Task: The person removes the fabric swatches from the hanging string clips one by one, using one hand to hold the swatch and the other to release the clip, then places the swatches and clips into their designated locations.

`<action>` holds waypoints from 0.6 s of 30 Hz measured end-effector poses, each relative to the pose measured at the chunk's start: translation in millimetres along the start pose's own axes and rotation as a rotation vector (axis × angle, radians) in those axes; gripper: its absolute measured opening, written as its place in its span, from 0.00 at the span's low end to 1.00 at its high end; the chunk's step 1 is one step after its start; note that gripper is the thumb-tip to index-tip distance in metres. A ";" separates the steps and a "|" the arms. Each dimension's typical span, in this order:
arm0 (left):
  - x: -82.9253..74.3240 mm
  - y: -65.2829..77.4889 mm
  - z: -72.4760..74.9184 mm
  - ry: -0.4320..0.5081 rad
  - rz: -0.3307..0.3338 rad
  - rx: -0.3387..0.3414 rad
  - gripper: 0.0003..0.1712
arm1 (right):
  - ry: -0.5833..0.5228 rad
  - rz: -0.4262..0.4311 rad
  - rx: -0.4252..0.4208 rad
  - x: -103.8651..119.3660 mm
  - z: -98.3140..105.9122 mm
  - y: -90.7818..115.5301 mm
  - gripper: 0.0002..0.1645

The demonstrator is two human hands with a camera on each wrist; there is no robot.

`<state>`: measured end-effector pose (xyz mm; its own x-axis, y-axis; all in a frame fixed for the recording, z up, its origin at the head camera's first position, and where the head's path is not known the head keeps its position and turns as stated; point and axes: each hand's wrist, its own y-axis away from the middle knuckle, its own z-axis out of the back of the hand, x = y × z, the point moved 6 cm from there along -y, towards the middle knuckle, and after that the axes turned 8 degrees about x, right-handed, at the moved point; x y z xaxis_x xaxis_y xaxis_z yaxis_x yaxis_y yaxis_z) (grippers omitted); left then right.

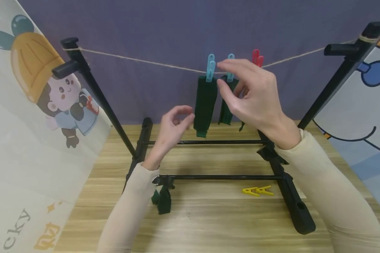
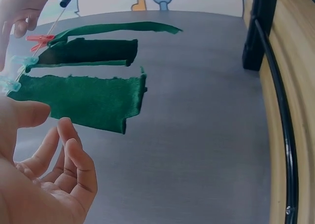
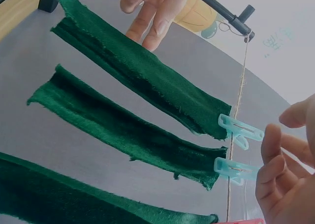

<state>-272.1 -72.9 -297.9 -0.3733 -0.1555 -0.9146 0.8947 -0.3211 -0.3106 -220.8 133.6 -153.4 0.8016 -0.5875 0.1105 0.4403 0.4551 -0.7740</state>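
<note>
A dark green cloth strip (image 1: 205, 107) hangs from a twine line (image 1: 164, 65), clipped by a light blue clothespin (image 1: 210, 68). Behind it a second green strip (image 3: 128, 125) hangs from another light blue clothespin (image 3: 236, 169). A third strip (image 2: 113, 29) hangs by a red clothespin (image 2: 40, 40). My right hand (image 1: 254, 91) is raised beside the blue clothespins, thumb and fingers apart with nothing between them. Lower down, my left hand (image 1: 174, 128) is beside the front strip's left edge, fingers loosely bent, holding nothing. In the right wrist view, its fingertips overlap that strip's edge.
Black posts (image 1: 96, 91) of a stand carry the line, with crossbars (image 1: 221, 177) low over the wooden table (image 1: 209, 221). Yellow clothespins (image 1: 258, 190) lie at the right. Dark green cloth (image 1: 164, 201) lies by the left forearm. A grey-blue panel (image 1: 145, 28) stands behind.
</note>
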 end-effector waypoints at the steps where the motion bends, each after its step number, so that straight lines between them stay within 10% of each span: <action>1: -0.6 -1.1 0.3 -0.008 -0.001 0.001 0.21 | 0.001 0.006 -0.006 0.5 0.2 -1.9 0.19; 18: -17.1 -15.3 -7.1 -0.101 -0.046 0.005 0.16 | -0.006 -0.116 0.030 -13.7 -10.3 -20.6 0.22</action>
<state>-277.6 -58.8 -279.3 -0.4365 -0.2335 -0.8689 0.8750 -0.3350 -0.3496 -245.0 125.4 -145.5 0.7471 -0.6334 0.2016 0.5419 0.4046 -0.7366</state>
